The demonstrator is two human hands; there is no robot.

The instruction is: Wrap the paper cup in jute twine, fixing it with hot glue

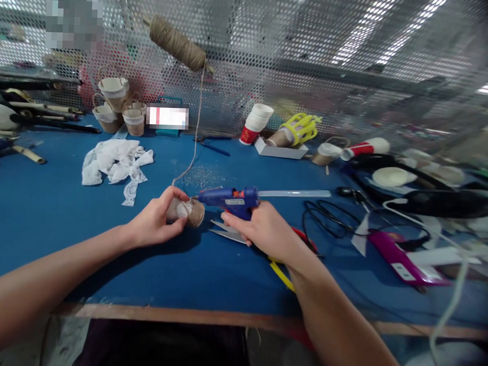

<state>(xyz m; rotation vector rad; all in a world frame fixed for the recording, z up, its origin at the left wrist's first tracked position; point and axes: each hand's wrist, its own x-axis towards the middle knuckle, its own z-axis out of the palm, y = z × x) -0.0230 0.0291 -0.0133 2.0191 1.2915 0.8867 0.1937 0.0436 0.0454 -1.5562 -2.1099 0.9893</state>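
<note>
Behind the blue tabletop rises a perforated metal screen, with a tilted twine spool in front of it. In the head view, the left grip is closed around a small cup partly wrapped in twine, held sideways; a strand runs from there to the spool. The right grip holds a glue gun, its nozzle next to the cup. I'd judge steadiness matters most: apply glue thinly, lay the strand snugly, and keep the left grip clear of the nozzle.
</note>
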